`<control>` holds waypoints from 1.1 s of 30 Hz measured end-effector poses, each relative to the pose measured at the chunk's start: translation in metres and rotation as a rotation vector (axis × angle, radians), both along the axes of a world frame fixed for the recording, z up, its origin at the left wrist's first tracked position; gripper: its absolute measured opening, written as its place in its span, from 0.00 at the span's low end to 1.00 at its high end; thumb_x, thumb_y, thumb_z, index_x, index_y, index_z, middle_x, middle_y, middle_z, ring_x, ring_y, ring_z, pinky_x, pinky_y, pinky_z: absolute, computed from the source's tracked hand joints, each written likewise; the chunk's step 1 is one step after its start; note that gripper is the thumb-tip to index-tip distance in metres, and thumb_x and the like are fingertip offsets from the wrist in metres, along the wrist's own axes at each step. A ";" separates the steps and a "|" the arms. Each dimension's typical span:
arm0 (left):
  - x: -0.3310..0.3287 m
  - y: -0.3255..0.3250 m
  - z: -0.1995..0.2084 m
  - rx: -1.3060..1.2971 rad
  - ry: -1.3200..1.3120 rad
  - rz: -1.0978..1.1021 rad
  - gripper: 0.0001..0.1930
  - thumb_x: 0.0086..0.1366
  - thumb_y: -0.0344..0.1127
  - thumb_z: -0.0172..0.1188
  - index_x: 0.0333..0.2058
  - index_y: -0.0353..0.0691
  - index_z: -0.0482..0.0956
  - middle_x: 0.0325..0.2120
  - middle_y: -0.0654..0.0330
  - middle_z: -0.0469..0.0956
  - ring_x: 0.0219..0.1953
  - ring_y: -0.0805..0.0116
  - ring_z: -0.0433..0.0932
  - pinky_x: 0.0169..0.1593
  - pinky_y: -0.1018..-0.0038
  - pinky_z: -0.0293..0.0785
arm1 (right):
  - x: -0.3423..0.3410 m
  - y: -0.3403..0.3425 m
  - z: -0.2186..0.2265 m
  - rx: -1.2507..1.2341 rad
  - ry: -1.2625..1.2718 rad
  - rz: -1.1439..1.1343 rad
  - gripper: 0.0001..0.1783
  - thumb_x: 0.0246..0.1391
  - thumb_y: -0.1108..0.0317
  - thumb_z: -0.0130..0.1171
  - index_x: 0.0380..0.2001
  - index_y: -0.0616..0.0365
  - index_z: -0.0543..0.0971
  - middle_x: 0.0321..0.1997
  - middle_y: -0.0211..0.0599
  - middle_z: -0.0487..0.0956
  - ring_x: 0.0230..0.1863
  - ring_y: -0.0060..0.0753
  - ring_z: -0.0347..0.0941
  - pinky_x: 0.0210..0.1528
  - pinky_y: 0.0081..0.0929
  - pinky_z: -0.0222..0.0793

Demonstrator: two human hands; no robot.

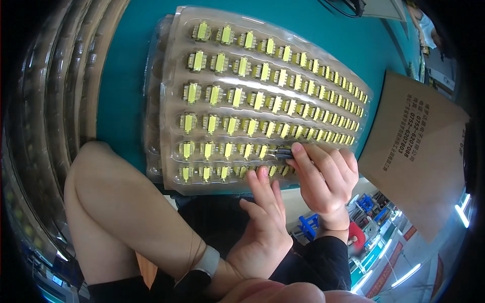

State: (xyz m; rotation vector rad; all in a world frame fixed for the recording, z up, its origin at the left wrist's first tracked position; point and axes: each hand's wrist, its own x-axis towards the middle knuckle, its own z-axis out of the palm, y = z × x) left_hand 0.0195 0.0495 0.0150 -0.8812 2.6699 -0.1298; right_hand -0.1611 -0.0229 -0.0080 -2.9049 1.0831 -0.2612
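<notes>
A clear plastic tray (174, 106) holds rows of small transformers with yellow-taped cores and pale bobbins; one transformer (229, 150) sits in the second row from the near edge. My right hand (326, 177) is closed in a pinch on dark tweezers (284, 152). Their metal tips point left and reach a transformer (263, 151) in that same row; I cannot tell whether they touch it. Below the tray's near edge, my left hand (265, 222) has its fingers stretched out and apart, with nothing in it. Its fingertips are by the nearest row and hide part of it.
Another clear tray (154, 121) lies beneath the filled one on the teal table (121, 91). Stacked trays with cardboard-coloured edges (96, 65) rise at the left. A brown cardboard sheet (414, 151) stands at the right. A dark cable (343, 9) lies at the back.
</notes>
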 end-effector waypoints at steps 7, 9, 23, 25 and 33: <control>0.002 0.003 0.004 0.021 0.042 0.041 0.15 0.69 0.29 0.59 0.51 0.32 0.86 0.46 0.40 0.87 0.48 0.45 0.89 0.40 0.64 0.84 | 0.002 -0.001 0.000 -0.011 0.006 0.014 0.18 0.47 0.71 0.73 0.43 0.64 0.87 0.38 0.34 0.83 0.36 0.29 0.81 0.36 0.25 0.68; 0.001 0.002 0.005 0.026 0.059 0.059 0.14 0.69 0.28 0.59 0.50 0.31 0.86 0.45 0.41 0.88 0.46 0.45 0.89 0.39 0.65 0.84 | 0.000 0.000 0.001 -0.002 0.013 0.009 0.18 0.46 0.71 0.73 0.44 0.65 0.87 0.38 0.34 0.83 0.36 0.29 0.81 0.36 0.25 0.68; 0.000 0.005 0.003 -0.014 -0.040 -0.050 0.21 0.69 0.34 0.51 0.52 0.32 0.87 0.47 0.31 0.84 0.47 0.37 0.88 0.39 0.62 0.82 | 0.000 0.003 0.003 0.018 0.041 -0.015 0.20 0.46 0.71 0.73 0.44 0.65 0.87 0.39 0.35 0.84 0.38 0.30 0.82 0.36 0.25 0.69; 0.002 0.007 0.006 -0.016 -0.059 -0.062 0.20 0.69 0.34 0.51 0.52 0.33 0.87 0.46 0.30 0.85 0.46 0.37 0.88 0.38 0.62 0.82 | 0.002 0.003 0.005 0.014 0.032 -0.005 0.20 0.46 0.71 0.73 0.44 0.65 0.87 0.39 0.36 0.84 0.38 0.30 0.82 0.36 0.25 0.68; 0.003 0.007 0.004 0.028 -0.039 -0.103 0.18 0.68 0.31 0.55 0.52 0.36 0.87 0.46 0.31 0.85 0.45 0.38 0.89 0.34 0.66 0.82 | 0.011 0.004 0.004 0.011 0.053 0.030 0.20 0.49 0.70 0.72 0.47 0.66 0.86 0.41 0.37 0.84 0.39 0.32 0.82 0.37 0.27 0.69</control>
